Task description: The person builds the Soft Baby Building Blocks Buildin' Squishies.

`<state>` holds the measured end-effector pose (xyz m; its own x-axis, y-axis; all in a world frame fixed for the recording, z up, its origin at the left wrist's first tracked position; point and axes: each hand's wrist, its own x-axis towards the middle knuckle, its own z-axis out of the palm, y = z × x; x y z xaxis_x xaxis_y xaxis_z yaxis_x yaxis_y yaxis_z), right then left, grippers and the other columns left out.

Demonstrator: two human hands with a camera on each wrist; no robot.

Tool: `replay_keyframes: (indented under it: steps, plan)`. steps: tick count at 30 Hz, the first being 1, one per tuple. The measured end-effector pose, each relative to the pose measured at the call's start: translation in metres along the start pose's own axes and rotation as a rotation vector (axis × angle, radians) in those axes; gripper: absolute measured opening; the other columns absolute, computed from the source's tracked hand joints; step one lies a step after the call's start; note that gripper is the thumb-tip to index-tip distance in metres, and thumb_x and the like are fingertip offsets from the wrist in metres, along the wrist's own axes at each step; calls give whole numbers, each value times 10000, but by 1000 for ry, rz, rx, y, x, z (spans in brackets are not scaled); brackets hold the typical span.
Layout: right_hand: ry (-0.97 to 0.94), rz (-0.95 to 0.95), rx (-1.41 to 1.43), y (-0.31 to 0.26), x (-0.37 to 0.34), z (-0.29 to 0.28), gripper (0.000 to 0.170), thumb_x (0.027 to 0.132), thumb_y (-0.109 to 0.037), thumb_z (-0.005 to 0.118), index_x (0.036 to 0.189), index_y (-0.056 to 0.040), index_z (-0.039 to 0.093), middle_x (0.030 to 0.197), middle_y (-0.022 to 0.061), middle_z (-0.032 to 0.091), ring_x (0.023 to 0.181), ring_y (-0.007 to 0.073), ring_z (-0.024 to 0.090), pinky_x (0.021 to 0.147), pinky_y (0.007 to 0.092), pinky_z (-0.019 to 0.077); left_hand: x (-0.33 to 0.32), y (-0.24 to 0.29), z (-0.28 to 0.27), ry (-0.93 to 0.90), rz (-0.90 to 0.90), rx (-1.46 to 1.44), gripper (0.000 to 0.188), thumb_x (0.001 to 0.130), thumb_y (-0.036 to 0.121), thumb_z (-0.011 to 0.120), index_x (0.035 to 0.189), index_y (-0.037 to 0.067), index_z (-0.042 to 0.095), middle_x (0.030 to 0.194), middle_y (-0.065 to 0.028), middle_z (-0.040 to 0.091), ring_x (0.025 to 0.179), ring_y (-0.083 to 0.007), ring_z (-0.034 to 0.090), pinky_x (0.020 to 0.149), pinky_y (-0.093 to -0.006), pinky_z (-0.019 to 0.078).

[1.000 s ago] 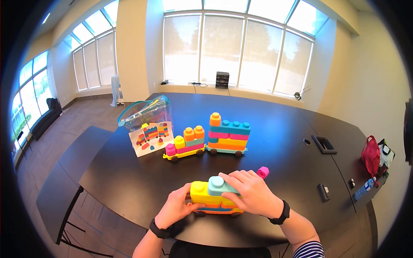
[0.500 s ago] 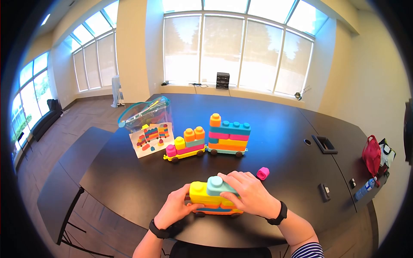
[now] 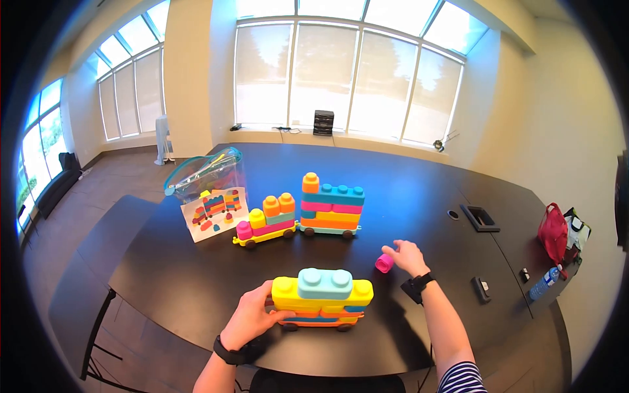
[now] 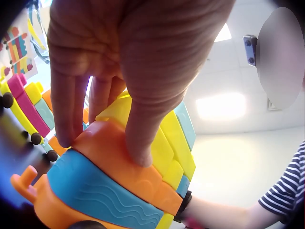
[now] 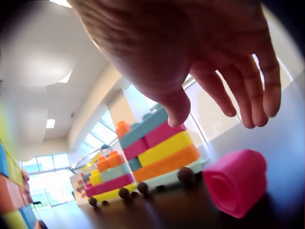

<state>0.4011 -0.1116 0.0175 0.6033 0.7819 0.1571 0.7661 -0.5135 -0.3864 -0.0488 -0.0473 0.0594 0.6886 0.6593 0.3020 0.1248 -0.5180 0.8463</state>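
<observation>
A wheeled wagon of stacked toy blocks (image 3: 321, 306) stands near the table's front edge, with a pale aqua block (image 3: 325, 283) on top of its yellow row. My left hand (image 3: 249, 317) grips the wagon's left end; in the left wrist view its thumb presses an orange block (image 4: 112, 148) above a blue one. Over a small pink block (image 3: 384, 263) lying on its side reaches my right hand (image 3: 409, 257). Its fingers hang spread and loosely bent above the pink block (image 5: 237, 183) in the right wrist view, with a gap between them.
Behind stand a low block wagon (image 3: 274, 228) and a taller one (image 3: 329, 219). A clear bag (image 3: 209, 175) with a picture card (image 3: 215, 215) is at the back left. Toward the right are a table socket box (image 3: 480, 218), a water bottle (image 3: 545, 283) and a red bag (image 3: 552, 232).
My right hand has left the pale aqua block and moved right and away to the pink block. The left hand keeps its grip on the wagon. The head view has turned slightly right.
</observation>
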Motion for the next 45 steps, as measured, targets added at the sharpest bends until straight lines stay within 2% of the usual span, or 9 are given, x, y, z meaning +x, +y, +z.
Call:
replay_keyframes:
  steps: [8, 12, 15, 16, 20, 24, 27, 40, 45]
  plan:
    - [-151, 12, 18, -10, -8, 10, 608, 892, -574, 792, 1221, -65, 759, 1044, 160, 790, 1013, 348, 763, 924, 461, 597, 1, -4, 0, 2, 18, 36, 553, 855, 62, 900, 1326, 1, 617, 1198, -147, 755, 1109, -296, 765, 1003, -390, 628]
    - [-128, -165, 45, -26, -31, 16, 543, 846, -428, 895, 1220, -90, 692, 1079, 153, 788, 1029, 369, 753, 892, 465, 601, 0, -1, -1, 0, 10, 24, 555, 856, 63, 899, 1329, 4, 616, 1200, -148, 754, 1115, -300, 767, 1005, -391, 628]
    - [107, -224, 275, -41, -41, 3, 548, 821, -344, 937, 1216, -67, 676, 1058, 174, 779, 1036, 353, 758, 890, 427, 609, 1, 0, 0, 3, 11, 10, 552, 856, 63, 900, 1327, 5, 617, 1201, -149, 754, 1121, -301, 767, 1008, -392, 629]
    - [132, -199, 434, -65, -54, -22, 534, 818, -255, 951, 1215, -43, 665, 1050, 165, 770, 1006, 290, 765, 886, 378, 612, 0, 0, 0, 6, 9, 6, 551, 856, 63, 900, 1326, 5, 617, 1201, -149, 754, 1123, -301, 767, 1009, -393, 629]
    - [73, -432, 880, -103, -94, -74, 509, 831, -202, 945, 1225, -31, 672, 1107, 104, 750, 964, 185, 722, 880, 338, 603, 0, -1, -1, 5, 17, 3, 551, 852, 61, 902, 1320, 4, 617, 1197, -148, 755, 1126, -302, 767, 1009, -394, 629]
    - [13, -682, 614, -127, -130, -92, 510, 808, -228, 966, 1200, -28, 707, 1138, 92, 746, 992, 212, 722, 873, 331, 602, 1, -1, 0, 1, 8, 14, 548, 851, 61, 903, 1314, -1, 617, 1191, -152, 756, 1121, -304, 769, 1005, -391, 629]
    - [45, -687, 548, -127, -136, -92, 550, 776, -203, 990, 1212, -17, 713, 1148, 110, 755, 1025, 210, 737, 925, 344, 615, 0, -1, 0, 4, 14, 15, 542, 852, 57, 901, 1310, -3, 617, 1189, -155, 757, 1117, -306, 770, 1002, -390, 628]
    - [185, -795, 491, -125, -153, -82, 581, 793, -241, 981, 1231, -12, 676, 1118, 156, 762, 974, 294, 766, 872, 359, 622, 0, -4, 1, 10, 29, 21, 541, 851, 58, 900, 1310, 5, 620, 1186, -152, 758, 1096, -307, 773, 989, -386, 630]
    - [104, -779, 515, -122, -151, -78, 581, 800, -226, 974, 1245, -13, 669, 1139, 166, 759, 1003, 315, 766, 905, 378, 623, 0, -2, 0, 12, 6, 33, 550, 849, 60, 903, 1316, 6, 618, 1188, -154, 756, 1095, -310, 772, 979, -388, 634]
